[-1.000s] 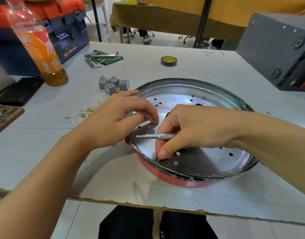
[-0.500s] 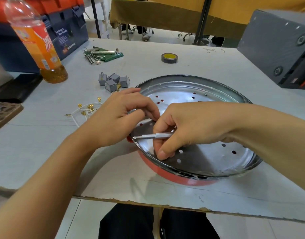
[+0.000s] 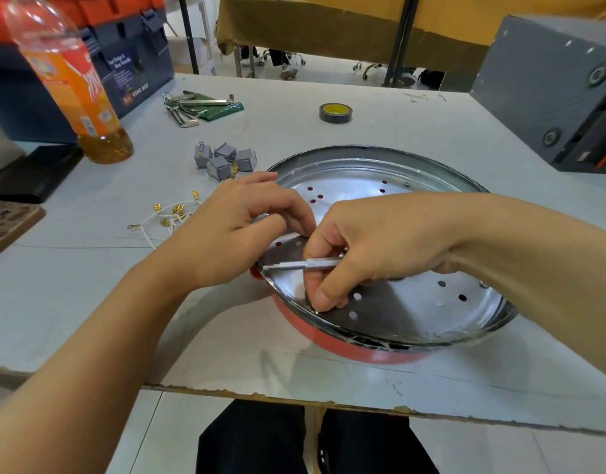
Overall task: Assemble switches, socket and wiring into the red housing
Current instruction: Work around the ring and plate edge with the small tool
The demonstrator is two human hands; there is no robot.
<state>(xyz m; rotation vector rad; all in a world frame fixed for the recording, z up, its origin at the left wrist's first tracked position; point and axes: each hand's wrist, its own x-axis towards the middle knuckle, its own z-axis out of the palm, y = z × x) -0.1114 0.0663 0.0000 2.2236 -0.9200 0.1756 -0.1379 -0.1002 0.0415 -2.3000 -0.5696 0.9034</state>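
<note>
Close to the near edge of the surface (image 3: 329, 381), whose rim is chipped and ragged, sits the red housing (image 3: 346, 343). It is a round, shallow shell lying with its shiny metal plate (image 3: 414, 302) facing up. Only a narrow strip of bare surface separates it from that edge, and the person's dark-clad knees show just below.

The plate is silvery and mirror-like, with small round holes scattered across it. Red shows through some of the holes. A dark raised rim circles it, and the red wall appears only along the near side.

The left hand (image 3: 233, 234) rests on the housing's left rim, its fingers curled over a small part that cannot be made out. The right hand (image 3: 373, 248) reaches across the plate with fingers clenched around a thin silver screwdriver (image 3: 301, 265). The screwdriver lies nearly level, its tip pointing left toward the rim, while the thumb presses down on the plate near the front edge.

To the left there is open room. White wires with gold terminals (image 3: 171, 215) lie just beside the left hand. A cluster of grey switches (image 3: 224, 159) lies a little farther back, near the housing's far-left rim.

Farther off stand an orange drink bottle (image 3: 75, 83), a set of hex keys (image 3: 188, 109) and a roll of tape (image 3: 335, 112). A grey box (image 3: 548, 87) crowds the far right corner, well apart from the housing.
</note>
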